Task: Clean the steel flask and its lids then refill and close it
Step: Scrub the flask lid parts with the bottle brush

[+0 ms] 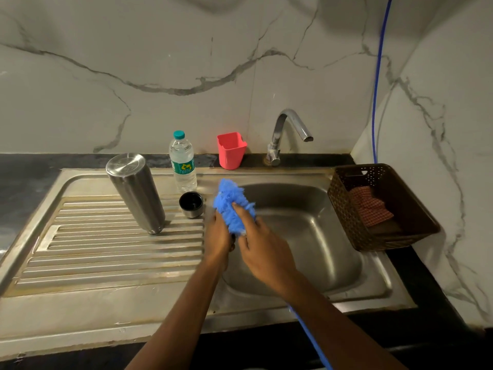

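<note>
The steel flask (pixel 136 192) stands upside down on the ribbed drainboard (pixel 106 249), mouth down. Right of it a steel lid (pixel 191 204) with a dark inside sits open side up. Over the left edge of the sink basin (pixel 306 236), my left hand (pixel 217 239) and my right hand (pixel 262 252) are pressed together around a fluffy blue cloth (pixel 232 206). My right hand's fingers grip the cloth. My left hand is closed under it on something small and dark that the cloth mostly hides. A plastic water bottle (pixel 182 162) with a teal cap stands behind the lid.
A pink plastic cup (pixel 231 150) stands at the wall beside the steel tap (pixel 289 134). A brown perforated basket (pixel 378 206) holding a checked cloth sits at the sink's right rim. A blue hose (pixel 378 76) runs down the wall corner, and one crosses the counter's front edge under my right arm.
</note>
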